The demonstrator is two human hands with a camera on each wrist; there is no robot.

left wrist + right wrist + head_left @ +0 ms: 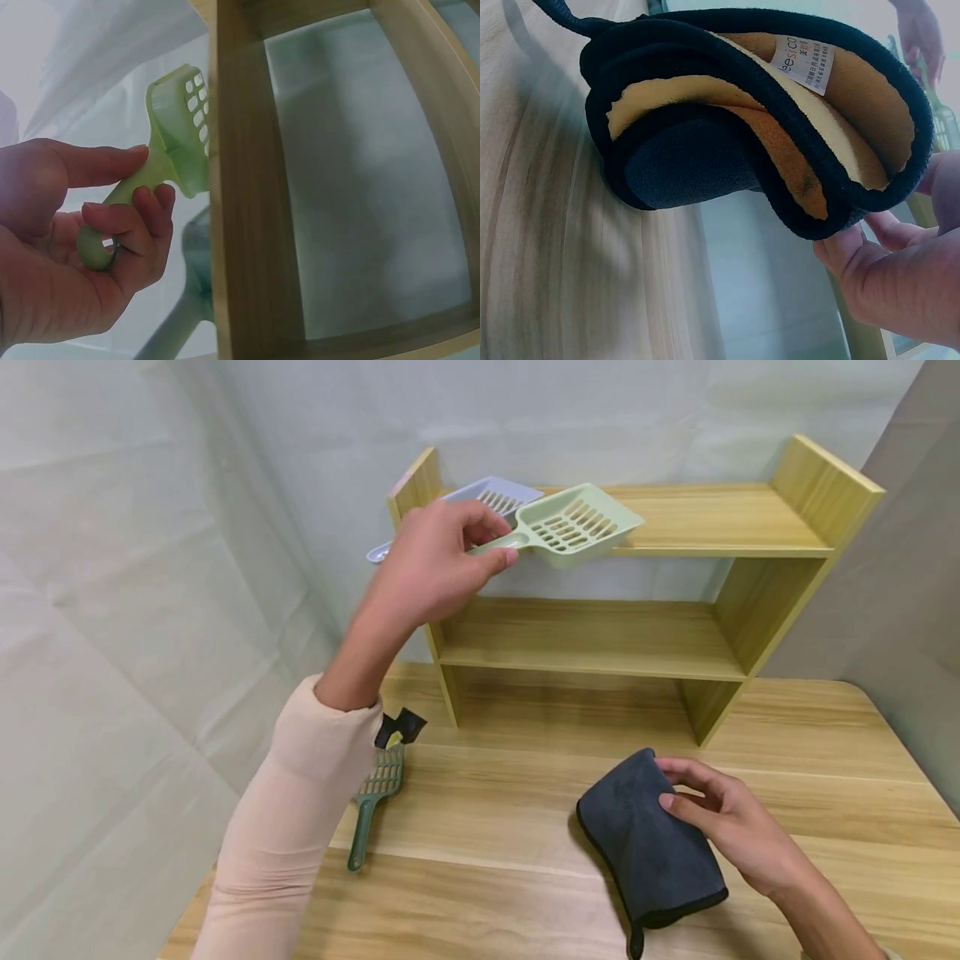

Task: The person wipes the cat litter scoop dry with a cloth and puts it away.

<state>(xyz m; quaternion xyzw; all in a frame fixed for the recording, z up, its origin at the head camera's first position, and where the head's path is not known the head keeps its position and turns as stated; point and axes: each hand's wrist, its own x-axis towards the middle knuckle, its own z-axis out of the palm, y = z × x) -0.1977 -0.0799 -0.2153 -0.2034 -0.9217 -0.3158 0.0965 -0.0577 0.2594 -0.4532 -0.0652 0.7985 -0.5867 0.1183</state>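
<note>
My left hand (442,556) pinches the handle of a light green slotted litter scoop (577,527), raised at the front of the top shelf. A pale blue litter scoop (487,489) rests on that shelf behind it, its handle sticking out past the left side. In the left wrist view the thumb and fingers wrap the green handle (94,247), and part of the scoop is hidden by the shelf's side panel. Low on the right, my right hand (731,822) grips the edge of a folded dark grey cloth (645,835); its yellow-orange inner side and white label (804,64) show in the right wrist view.
A wooden two-tier shelf (600,639) stands at the back of the wood-grain table (480,902). At the left lies a dark green litter scoop (362,835), partly behind my sleeve, beside a small black object (408,725). White sheeting (150,610) hangs behind and left.
</note>
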